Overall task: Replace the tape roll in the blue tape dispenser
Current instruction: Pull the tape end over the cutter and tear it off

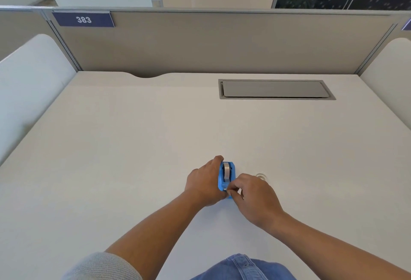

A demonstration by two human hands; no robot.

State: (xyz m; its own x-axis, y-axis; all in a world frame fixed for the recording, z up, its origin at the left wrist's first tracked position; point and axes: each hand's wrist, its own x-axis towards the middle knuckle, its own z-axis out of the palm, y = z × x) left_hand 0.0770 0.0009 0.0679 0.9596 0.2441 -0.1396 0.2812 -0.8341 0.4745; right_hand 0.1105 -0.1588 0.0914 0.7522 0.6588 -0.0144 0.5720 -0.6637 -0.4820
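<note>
The blue tape dispenser [223, 179] stands on the white desk near its middle, with a tape roll [226, 170] seated in it. My left hand [205, 183] wraps the dispenser's left side and holds it down. My right hand [251, 195] pinches at the dispenser's near end by the cutter, thumb and forefinger closed, apparently on the tape's end. A clear, nearly spent tape roll [261, 176] lies flat on the desk just beyond my right hand.
A grey cable hatch [275, 89] is set into the desk at the back right. Beige partitions [200, 41] close off the back and both sides. The desk's near edge runs just above my lap.
</note>
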